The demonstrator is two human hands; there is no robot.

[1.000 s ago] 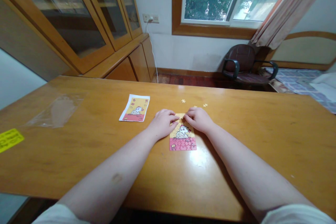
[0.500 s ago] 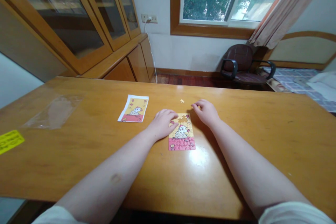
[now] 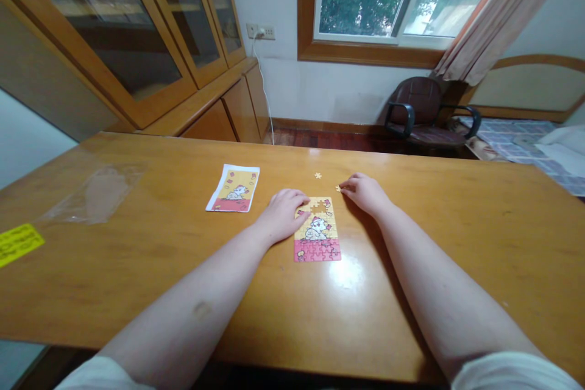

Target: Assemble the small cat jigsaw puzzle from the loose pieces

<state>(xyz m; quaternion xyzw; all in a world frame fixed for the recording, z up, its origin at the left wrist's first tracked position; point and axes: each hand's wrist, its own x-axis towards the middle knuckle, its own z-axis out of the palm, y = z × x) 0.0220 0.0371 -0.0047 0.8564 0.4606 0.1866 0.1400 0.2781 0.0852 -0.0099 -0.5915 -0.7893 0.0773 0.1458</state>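
Observation:
A small jigsaw puzzle with a cartoon animal on yellow and pink lies on the wooden table; its top edge has a gap. My left hand rests with curled fingers on the puzzle's upper left corner. Just beyond the upper right corner, my right hand pinches a small yellow puzzle piece. One more loose piece lies farther back on the table.
A printed picture card of the same image lies left of the puzzle. A clear plastic bag and a yellow slip lie at the far left. A dark armchair and wooden cabinets stand beyond the table.
My right hand left the puzzle's top edge, reached back right to the loose pieces and now pinches one. The left hand stayed on the puzzle.

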